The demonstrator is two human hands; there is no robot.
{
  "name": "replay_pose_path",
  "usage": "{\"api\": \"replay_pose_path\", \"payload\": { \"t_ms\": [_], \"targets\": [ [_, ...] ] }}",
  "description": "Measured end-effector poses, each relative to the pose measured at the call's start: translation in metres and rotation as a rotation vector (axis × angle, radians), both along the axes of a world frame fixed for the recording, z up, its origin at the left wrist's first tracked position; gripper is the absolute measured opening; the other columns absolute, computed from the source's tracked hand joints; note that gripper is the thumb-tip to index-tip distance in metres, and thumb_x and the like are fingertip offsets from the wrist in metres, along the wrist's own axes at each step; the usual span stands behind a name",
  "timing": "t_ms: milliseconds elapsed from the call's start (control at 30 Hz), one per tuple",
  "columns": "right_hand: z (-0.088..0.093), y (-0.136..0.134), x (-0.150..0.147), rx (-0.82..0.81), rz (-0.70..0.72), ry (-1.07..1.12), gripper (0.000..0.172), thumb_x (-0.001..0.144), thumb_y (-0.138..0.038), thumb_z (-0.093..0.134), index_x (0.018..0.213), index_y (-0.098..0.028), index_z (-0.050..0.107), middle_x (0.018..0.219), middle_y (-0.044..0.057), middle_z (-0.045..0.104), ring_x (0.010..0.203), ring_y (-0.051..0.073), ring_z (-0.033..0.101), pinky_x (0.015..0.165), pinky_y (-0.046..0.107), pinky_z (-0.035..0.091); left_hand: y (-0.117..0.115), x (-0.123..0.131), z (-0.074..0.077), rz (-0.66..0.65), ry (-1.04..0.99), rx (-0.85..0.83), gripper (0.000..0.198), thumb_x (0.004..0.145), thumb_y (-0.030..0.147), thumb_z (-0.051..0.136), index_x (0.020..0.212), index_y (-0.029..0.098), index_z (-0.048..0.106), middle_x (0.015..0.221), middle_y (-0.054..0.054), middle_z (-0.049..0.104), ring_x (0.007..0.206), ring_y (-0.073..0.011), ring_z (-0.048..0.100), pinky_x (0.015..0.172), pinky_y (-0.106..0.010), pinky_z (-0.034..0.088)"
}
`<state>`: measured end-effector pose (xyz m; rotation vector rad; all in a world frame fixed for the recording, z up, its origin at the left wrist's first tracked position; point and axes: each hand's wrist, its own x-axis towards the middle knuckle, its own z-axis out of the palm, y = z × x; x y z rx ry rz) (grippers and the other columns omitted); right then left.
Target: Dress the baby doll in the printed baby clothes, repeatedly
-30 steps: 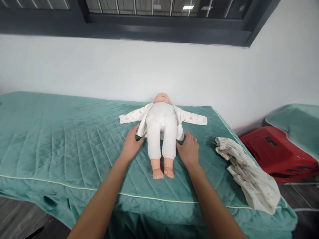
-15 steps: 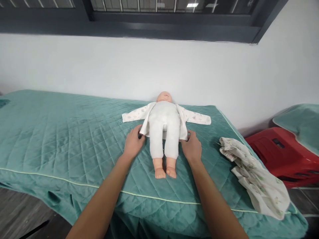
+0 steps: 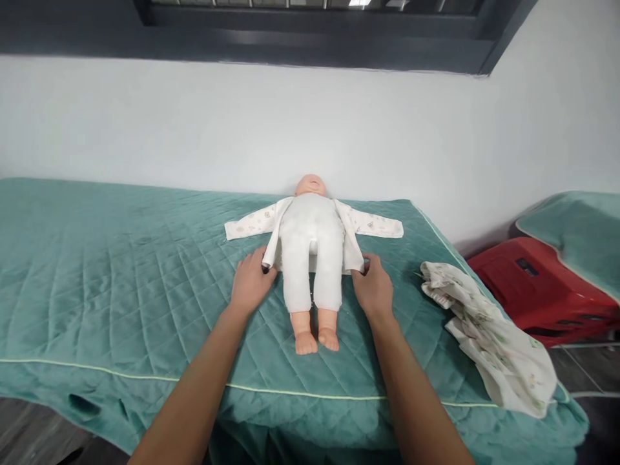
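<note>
A baby doll (image 3: 312,226) with a white cloth body lies on its back, head toward the wall and bare feet toward me. Under it a white printed baby shirt (image 3: 382,226) is spread out, its front open and both sleeves stretched sideways. At the shirt's left lower corner, my left hand (image 3: 252,281) pinches the hem. My right hand (image 3: 374,284) has its fingers closed on the hem's right corner, beside the doll's leg. The doll's arms are not visible.
A green quilted cover (image 3: 145,310) lies over the bed. Crumpled floral white cloth (image 3: 494,342) rests near its right edge. Beyond stands a red plastic chair or stool (image 3: 527,284), partly under green fabric (image 3: 576,226). A white wall (image 3: 217,123) rises behind the bed.
My hands have drawn slightly farther apart, pulling the shirt's front panels outward. The view has shifted a little; the doll stays lying on the shirt.
</note>
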<state>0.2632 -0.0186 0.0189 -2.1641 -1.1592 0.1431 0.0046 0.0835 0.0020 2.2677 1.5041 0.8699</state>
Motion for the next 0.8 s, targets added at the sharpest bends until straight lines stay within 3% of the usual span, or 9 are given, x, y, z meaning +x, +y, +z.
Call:
{"api": "replay_pose_path", "payload": {
  "t_ms": [133,233,300,367,433,533,667,733,800],
  "targets": [
    [-0.005,-0.019,0.001,0.069,0.101,-0.035,0.038,0.088,-0.032,0.051,0.122,-0.018,0.057,0.097,0.008,0.07,0.089,0.026,0.063,0.081,0.038,0.048,-0.007,-0.004,0.001,-0.014,-0.058,0.009,0.041,0.085,0.034,0.054,0.123,0.02,0.059,0.095,-0.008,0.066,0.093,-0.0296,0.06,0.088,-0.046,0.047],
    [-0.002,-0.051,0.009,0.141,0.196,-0.157,0.036,0.09,-0.033,0.049,0.121,-0.017,0.058,0.11,0.013,0.067,0.103,0.028,0.061,0.092,0.042,0.047,-0.025,-0.014,0.002,-0.01,-0.162,0.044,0.032,0.088,0.038,0.053,0.115,0.023,0.062,0.09,-0.005,0.061,0.091,-0.0265,0.058,0.087,-0.043,0.048],
    [0.003,-0.077,0.024,0.133,0.135,-0.344,0.036,0.091,-0.034,0.049,0.121,-0.018,0.059,0.123,0.016,0.063,0.116,0.032,0.056,0.101,0.049,0.041,-0.045,-0.023,0.002,0.005,-0.227,0.074,0.026,0.091,0.04,0.052,0.109,0.025,0.064,0.089,-0.005,0.058,0.091,-0.0259,0.058,0.086,-0.042,0.048],
    [0.01,-0.101,0.048,0.095,-0.043,-0.52,0.041,0.09,-0.035,0.05,0.127,-0.02,0.056,0.138,0.016,0.055,0.131,0.038,0.044,0.109,0.059,0.03,-0.068,-0.032,0.002,0.014,-0.288,0.086,0.023,0.093,0.039,0.05,0.105,0.025,0.064,0.09,-0.005,0.059,0.091,-0.0252,0.058,0.086,-0.041,0.048],
    [0.015,-0.12,0.077,0.009,-0.123,-0.59,0.048,0.087,-0.038,0.054,0.132,-0.02,0.054,0.143,0.018,0.051,0.129,0.042,0.044,0.104,0.062,0.032,-0.088,-0.039,0.001,0.011,-0.345,0.074,0.021,0.094,0.037,0.05,0.103,0.025,0.064,0.093,-0.006,0.062,0.092,-0.0246,0.059,0.085,-0.04,0.047],
    [0.028,-0.132,0.118,-0.15,-0.05,-0.528,0.036,0.084,-0.034,0.055,0.118,-0.024,0.063,0.128,0.02,0.061,0.103,0.039,0.06,0.079,0.05,0.042,-0.11,-0.041,0.006,-0.013,-0.395,0.053,0.018,0.094,0.035,0.051,0.099,0.025,0.064,0.096,-0.005,0.065,0.094,-0.0241,0.06,0.087,-0.04,0.047],
    [0.066,-0.122,0.127,-0.159,0.015,-0.312,0.016,0.083,-0.036,0.059,0.093,-0.028,0.068,0.092,0.014,0.069,0.075,0.027,0.061,0.062,0.041,0.035,-0.13,-0.022,0.034,-0.156,-0.432,-0.033,0.015,0.094,0.032,0.05,0.095,0.026,0.064,0.093,-0.004,0.065,0.094,-0.0227,0.061,0.086,-0.039,0.05],
    [0.09,-0.114,0.109,-0.088,0.059,-0.092,0.015,0.078,-0.039,0.062,0.083,-0.026,0.066,0.072,0.005,0.065,0.065,0.023,0.058,0.061,0.038,0.038,-0.141,-0.006,0.058,-0.317,-0.445,-0.106,0.014,0.095,0.031,0.051,0.095,0.026,0.064,0.097,-0.004,0.067,0.096,-0.0222,0.062,0.088,-0.04,0.051],
    [0.112,-0.108,0.08,-0.024,0.241,0.226,0.024,0.081,-0.046,0.059,0.083,-0.023,0.067,0.07,0.002,0.064,0.063,0.021,0.058,0.058,0.034,0.042,-0.151,0.01,0.084,-0.459,-0.45,-0.136,0.015,0.095,0.031,0.052,0.103,0.028,0.064,0.105,-0.005,0.068,0.101,-0.0225,0.063,0.09,-0.04,0.053]
  ]
}}
